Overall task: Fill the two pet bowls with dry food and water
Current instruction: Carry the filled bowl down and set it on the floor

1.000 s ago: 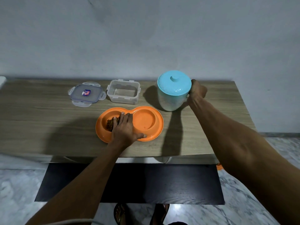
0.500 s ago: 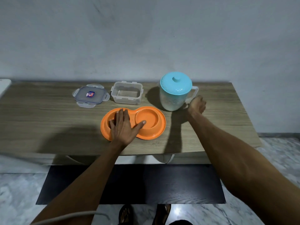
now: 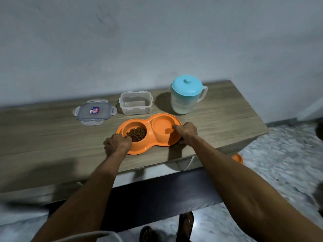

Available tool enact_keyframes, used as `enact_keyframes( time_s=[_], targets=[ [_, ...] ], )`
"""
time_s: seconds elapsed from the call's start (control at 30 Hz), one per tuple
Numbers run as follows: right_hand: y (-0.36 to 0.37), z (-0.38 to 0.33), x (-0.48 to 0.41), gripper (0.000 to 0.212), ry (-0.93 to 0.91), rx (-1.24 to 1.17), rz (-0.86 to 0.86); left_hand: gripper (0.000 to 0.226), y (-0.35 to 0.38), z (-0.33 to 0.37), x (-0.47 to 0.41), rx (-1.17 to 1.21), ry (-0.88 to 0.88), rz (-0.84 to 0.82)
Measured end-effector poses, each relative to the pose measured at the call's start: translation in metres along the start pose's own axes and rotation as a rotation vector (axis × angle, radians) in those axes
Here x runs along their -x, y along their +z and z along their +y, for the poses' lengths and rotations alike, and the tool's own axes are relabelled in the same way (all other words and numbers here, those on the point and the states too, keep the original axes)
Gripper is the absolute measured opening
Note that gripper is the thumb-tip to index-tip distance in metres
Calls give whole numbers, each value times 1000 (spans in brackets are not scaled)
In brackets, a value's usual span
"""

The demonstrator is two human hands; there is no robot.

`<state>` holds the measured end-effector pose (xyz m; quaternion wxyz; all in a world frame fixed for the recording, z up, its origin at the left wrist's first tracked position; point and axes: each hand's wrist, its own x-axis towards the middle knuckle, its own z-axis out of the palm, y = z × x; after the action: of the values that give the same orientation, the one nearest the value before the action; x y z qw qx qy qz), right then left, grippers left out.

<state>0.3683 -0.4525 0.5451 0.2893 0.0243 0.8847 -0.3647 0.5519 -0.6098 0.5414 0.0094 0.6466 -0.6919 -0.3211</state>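
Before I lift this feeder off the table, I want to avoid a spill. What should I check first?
1. Left hand grips the left end of the orange double bowl: ok.
2. Right hand grips the bowl's right end: ok.
3. Dry food sits in the left compartment: ok.
4. Water in the right compartment: cannot tell, no surface shows clearly.
5. Pitcher stands upright with its lid on, behind the bowl and apart from it: ok.
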Motion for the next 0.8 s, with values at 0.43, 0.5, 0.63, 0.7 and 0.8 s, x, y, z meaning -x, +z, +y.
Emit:
enact_keyframes(
  time_s=[0.43, 0.5, 0.63, 0.7, 0.8],
  targets=[
    [-50, 53, 30, 48, 45, -103, 140, 47, 5, 24, 63, 24, 115, -61],
    [-74, 68, 30, 48, 57, -146, 174, 44, 17, 40, 83, 57, 144, -103],
    [-141, 101, 30, 47, 73, -224, 231, 42, 47, 77, 134, 82, 247, -161],
    [-180, 121, 28, 49, 78, -261, 270, 43, 65, 97, 162, 83, 298, -166],
    [-240, 154, 25, 47, 75, -304, 324, 46, 95, 130, 207, 81, 348, -184]
  ],
)
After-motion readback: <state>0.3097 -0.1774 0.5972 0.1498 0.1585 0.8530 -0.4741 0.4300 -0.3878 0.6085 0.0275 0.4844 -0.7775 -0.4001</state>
